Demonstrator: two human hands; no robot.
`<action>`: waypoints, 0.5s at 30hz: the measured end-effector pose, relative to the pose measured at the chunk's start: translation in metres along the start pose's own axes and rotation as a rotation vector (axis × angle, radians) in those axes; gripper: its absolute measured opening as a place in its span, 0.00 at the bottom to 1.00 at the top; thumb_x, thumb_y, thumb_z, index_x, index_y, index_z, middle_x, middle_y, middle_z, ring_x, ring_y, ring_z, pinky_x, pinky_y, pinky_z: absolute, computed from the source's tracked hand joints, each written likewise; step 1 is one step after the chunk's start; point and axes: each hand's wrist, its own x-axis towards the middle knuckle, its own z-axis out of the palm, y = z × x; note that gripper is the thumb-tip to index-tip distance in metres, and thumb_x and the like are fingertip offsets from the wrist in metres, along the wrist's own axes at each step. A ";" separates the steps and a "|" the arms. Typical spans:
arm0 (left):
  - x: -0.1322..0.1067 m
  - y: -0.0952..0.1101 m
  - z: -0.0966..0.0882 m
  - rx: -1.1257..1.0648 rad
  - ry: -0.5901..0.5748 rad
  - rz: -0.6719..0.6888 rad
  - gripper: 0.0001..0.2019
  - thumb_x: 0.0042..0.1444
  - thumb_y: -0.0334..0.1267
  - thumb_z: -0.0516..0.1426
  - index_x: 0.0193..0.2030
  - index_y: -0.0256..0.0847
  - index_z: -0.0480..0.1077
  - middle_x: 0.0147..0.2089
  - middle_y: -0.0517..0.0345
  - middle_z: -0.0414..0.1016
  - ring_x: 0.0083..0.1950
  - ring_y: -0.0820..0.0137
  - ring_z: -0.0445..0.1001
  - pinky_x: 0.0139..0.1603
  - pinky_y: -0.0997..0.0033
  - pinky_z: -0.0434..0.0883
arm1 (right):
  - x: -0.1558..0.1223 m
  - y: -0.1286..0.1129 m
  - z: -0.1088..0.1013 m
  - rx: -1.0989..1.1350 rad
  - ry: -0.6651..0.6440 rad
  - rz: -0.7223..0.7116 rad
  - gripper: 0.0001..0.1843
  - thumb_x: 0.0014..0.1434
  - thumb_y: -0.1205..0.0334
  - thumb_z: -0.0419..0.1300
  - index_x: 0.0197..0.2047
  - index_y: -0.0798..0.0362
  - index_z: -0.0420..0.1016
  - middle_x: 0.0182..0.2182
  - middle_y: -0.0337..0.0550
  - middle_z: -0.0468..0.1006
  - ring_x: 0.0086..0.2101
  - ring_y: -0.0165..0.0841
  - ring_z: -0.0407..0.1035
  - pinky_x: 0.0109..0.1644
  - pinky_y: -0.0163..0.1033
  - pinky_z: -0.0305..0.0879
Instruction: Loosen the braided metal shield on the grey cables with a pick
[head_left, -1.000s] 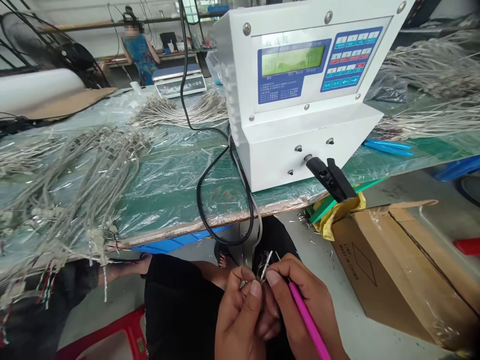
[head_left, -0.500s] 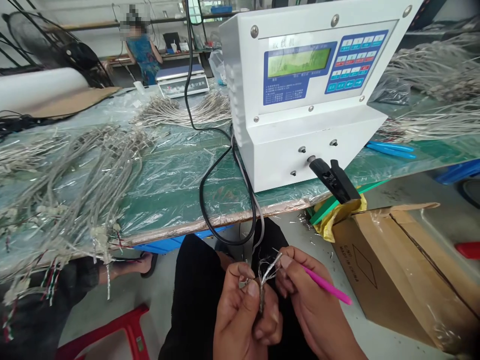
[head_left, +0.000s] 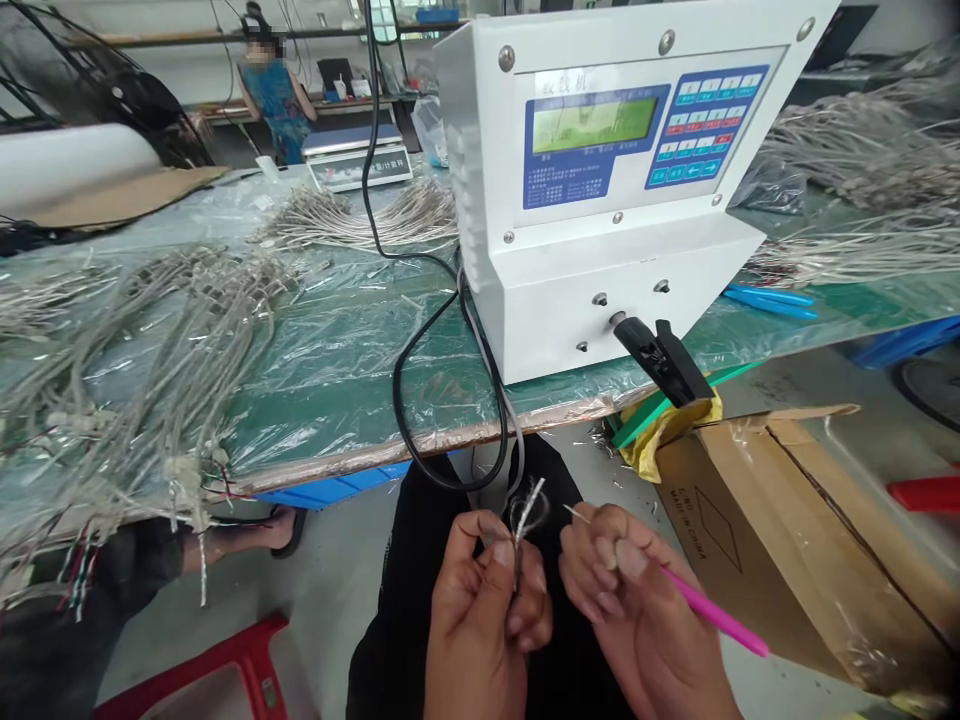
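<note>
My left hand [head_left: 491,575] is closed, pinching a shielded cable [head_left: 529,510] between thumb and fingers. The cable's stripped end points up, with fine loose wire strands fanned out around a whitish core. To its right, a short distance away, my right hand [head_left: 634,565] is closed around a pink-handled pick [head_left: 716,615]. The pick's thin metal tip pokes out on the left of the fingers, apart from the strands. Both hands are above my lap, below the table edge.
A white machine [head_left: 622,260] with a display and keypad stands on the green table [head_left: 330,390], a black clamp [head_left: 664,360] jutting out. Cable bundles [head_left: 165,330] lie left. A cardboard box [head_left: 780,530] stands at right, a red stool [head_left: 217,665] lower left. A person [head_left: 277,100] is in the background.
My right hand with the pick has moved right, away from the cable; its tip was among the strands before. My left hand still holds the cable. The view has shifted slightly.
</note>
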 end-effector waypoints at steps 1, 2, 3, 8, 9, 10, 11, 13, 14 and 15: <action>0.002 0.002 -0.001 0.020 0.027 0.009 0.04 0.63 0.34 0.58 0.36 0.43 0.67 0.26 0.62 0.70 0.20 0.81 0.48 0.21 0.79 0.50 | 0.001 -0.003 0.000 0.013 0.017 -0.030 0.15 0.61 0.54 0.62 0.26 0.52 0.69 0.21 0.31 0.56 0.21 0.24 0.49 0.23 0.30 0.51; 0.003 0.004 -0.002 0.040 0.048 0.013 0.03 0.63 0.35 0.58 0.37 0.42 0.69 0.27 0.62 0.71 0.20 0.82 0.48 0.22 0.79 0.50 | 0.002 -0.005 -0.001 0.008 0.051 -0.064 0.15 0.61 0.55 0.62 0.26 0.52 0.68 0.21 0.31 0.57 0.21 0.24 0.50 0.23 0.30 0.51; 0.003 0.006 -0.003 0.057 0.060 0.007 0.01 0.62 0.35 0.58 0.39 0.42 0.70 0.27 0.61 0.70 0.20 0.82 0.49 0.22 0.79 0.50 | 0.003 -0.007 -0.002 -0.023 0.098 -0.095 0.15 0.62 0.56 0.62 0.26 0.52 0.68 0.21 0.32 0.58 0.21 0.24 0.51 0.23 0.30 0.52; -0.006 0.013 -0.004 0.059 0.013 -0.057 0.07 0.61 0.37 0.60 0.44 0.40 0.76 0.28 0.58 0.71 0.21 0.82 0.50 0.23 0.78 0.51 | -0.002 -0.003 -0.015 -0.358 0.167 -0.169 0.11 0.64 0.52 0.61 0.41 0.48 0.80 0.26 0.38 0.69 0.26 0.26 0.64 0.28 0.32 0.62; -0.008 0.013 -0.003 0.045 -0.004 -0.061 0.07 0.61 0.37 0.60 0.44 0.40 0.75 0.28 0.58 0.71 0.21 0.82 0.50 0.23 0.78 0.52 | -0.006 -0.002 -0.017 -0.394 0.110 -0.191 0.16 0.65 0.47 0.58 0.44 0.47 0.81 0.28 0.40 0.70 0.27 0.28 0.66 0.29 0.34 0.63; -0.010 0.014 -0.002 0.029 -0.019 -0.064 0.07 0.61 0.37 0.59 0.44 0.41 0.75 0.28 0.58 0.72 0.21 0.82 0.50 0.22 0.78 0.52 | -0.011 -0.001 -0.018 -0.425 0.048 -0.223 0.23 0.66 0.41 0.53 0.44 0.47 0.83 0.28 0.41 0.70 0.28 0.30 0.66 0.29 0.36 0.64; -0.012 0.014 -0.001 0.015 -0.029 -0.069 0.06 0.61 0.36 0.59 0.44 0.42 0.74 0.28 0.58 0.72 0.21 0.81 0.49 0.22 0.78 0.52 | -0.016 -0.001 -0.018 -0.460 -0.013 -0.259 0.29 0.65 0.36 0.49 0.42 0.48 0.84 0.27 0.42 0.70 0.28 0.31 0.67 0.29 0.37 0.64; -0.015 0.015 0.002 -0.004 -0.043 -0.088 0.05 0.62 0.35 0.58 0.44 0.43 0.74 0.27 0.58 0.73 0.20 0.81 0.48 0.22 0.78 0.52 | -0.026 -0.001 -0.013 -0.539 -0.044 -0.330 0.32 0.66 0.36 0.47 0.35 0.48 0.85 0.24 0.42 0.68 0.26 0.31 0.65 0.28 0.37 0.63; -0.017 0.015 0.003 -0.009 -0.050 -0.102 0.05 0.62 0.35 0.58 0.44 0.42 0.74 0.27 0.57 0.73 0.20 0.81 0.48 0.22 0.79 0.52 | -0.030 -0.001 -0.008 -0.563 -0.029 -0.354 0.28 0.67 0.40 0.50 0.33 0.48 0.84 0.23 0.41 0.67 0.25 0.30 0.64 0.27 0.37 0.61; -0.018 0.015 0.004 -0.009 -0.055 -0.119 0.06 0.62 0.35 0.58 0.44 0.42 0.74 0.27 0.57 0.74 0.20 0.81 0.48 0.22 0.79 0.53 | -0.033 -0.001 -0.002 -0.554 0.034 -0.372 0.21 0.68 0.47 0.53 0.33 0.48 0.82 0.23 0.40 0.67 0.24 0.29 0.63 0.26 0.36 0.59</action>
